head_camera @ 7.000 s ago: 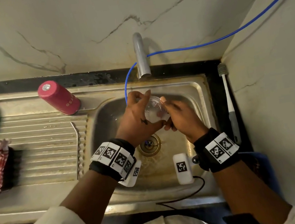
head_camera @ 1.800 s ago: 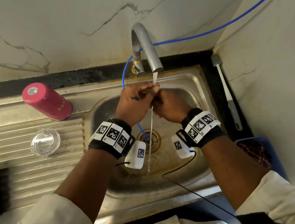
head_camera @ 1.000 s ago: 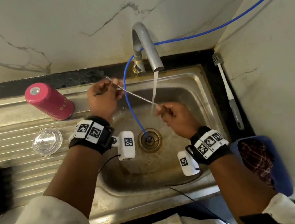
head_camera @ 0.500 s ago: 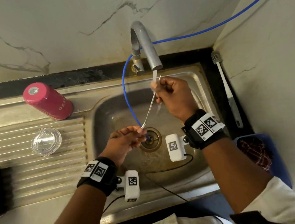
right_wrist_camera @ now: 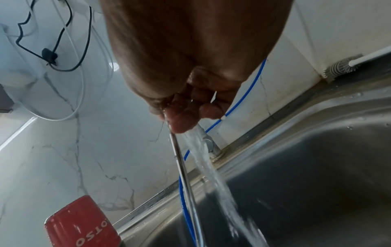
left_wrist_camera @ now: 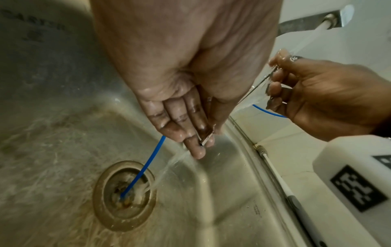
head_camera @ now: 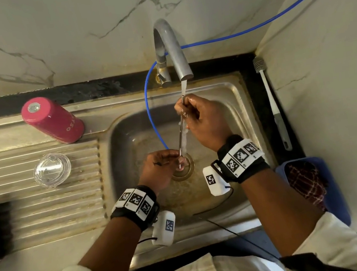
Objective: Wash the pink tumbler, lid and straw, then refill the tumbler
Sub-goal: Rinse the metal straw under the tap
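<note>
Two hands over the sink basin [head_camera: 233, 104], logged from my remote station, nearest first. Left hand [head_camera: 158, 170]: low above the drain [head_camera: 184, 173], fingertips [left_wrist_camera: 198, 150] pinching the lower end of the metal straw [head_camera: 181, 135]; in the left wrist view water runs off that end toward the drain. Right hand [head_camera: 203, 120]: higher, fingers curled and pinching the straw's upper end just under the tap [head_camera: 172, 51], where the stream of water [head_camera: 183, 86] meets the straw and runs down alongside it. The straw stands steeply between the two hands, top tilted toward the tap. Clear lid [head_camera: 52, 169]: lying on the ribbed drainboard [head_camera: 34, 213], left of the basin, apart from both hands. Pink tumbler [head_camera: 52, 121]: upside down at the back of the drainboard, beyond the lid; its white lettering reads "OTSO" in the right wrist view, partly cut off, so I cannot tell the full brand name. Blue hose [head_camera: 150, 116]: loops down past the tap base into the drain. Bottle brush [head_camera: 271, 99]: white handle with a grey grip, lying on the black counter strip right of the sink. Blue bin [head_camera: 335, 182]: at the right edge, holding a checked cloth. Embossed writing on the basin wall in the left wrist view is too blurred to read.
</note>
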`<state>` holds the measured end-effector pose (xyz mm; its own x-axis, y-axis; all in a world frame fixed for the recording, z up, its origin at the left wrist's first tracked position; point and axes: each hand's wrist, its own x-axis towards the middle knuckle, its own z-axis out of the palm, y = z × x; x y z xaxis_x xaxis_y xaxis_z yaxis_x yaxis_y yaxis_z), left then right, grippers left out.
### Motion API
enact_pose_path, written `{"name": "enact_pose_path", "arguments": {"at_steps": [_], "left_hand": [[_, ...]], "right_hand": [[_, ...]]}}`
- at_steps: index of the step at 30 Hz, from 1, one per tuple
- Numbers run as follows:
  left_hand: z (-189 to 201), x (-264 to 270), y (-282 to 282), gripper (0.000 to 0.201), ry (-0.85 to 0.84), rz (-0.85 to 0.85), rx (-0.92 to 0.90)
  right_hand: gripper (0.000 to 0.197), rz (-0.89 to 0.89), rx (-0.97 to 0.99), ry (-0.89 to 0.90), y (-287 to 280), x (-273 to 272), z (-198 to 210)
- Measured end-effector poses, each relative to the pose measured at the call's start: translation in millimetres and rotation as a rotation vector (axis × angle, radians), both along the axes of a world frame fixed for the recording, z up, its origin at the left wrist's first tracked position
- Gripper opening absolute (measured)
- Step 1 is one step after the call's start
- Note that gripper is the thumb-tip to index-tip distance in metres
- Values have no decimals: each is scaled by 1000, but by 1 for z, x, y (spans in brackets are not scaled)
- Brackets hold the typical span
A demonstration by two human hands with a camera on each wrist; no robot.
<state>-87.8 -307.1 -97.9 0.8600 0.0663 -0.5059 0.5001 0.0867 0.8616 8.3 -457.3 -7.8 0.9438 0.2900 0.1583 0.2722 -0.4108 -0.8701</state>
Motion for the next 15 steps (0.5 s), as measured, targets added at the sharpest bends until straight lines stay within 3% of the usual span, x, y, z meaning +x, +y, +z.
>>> {"name": "enact_pose_path", "arguments": {"at_steps": [15], "left_hand": [[5, 2, 2, 8, -54, -83, 48]], "right_hand": [[18, -4, -29, -25, 1, 4, 1]]}}
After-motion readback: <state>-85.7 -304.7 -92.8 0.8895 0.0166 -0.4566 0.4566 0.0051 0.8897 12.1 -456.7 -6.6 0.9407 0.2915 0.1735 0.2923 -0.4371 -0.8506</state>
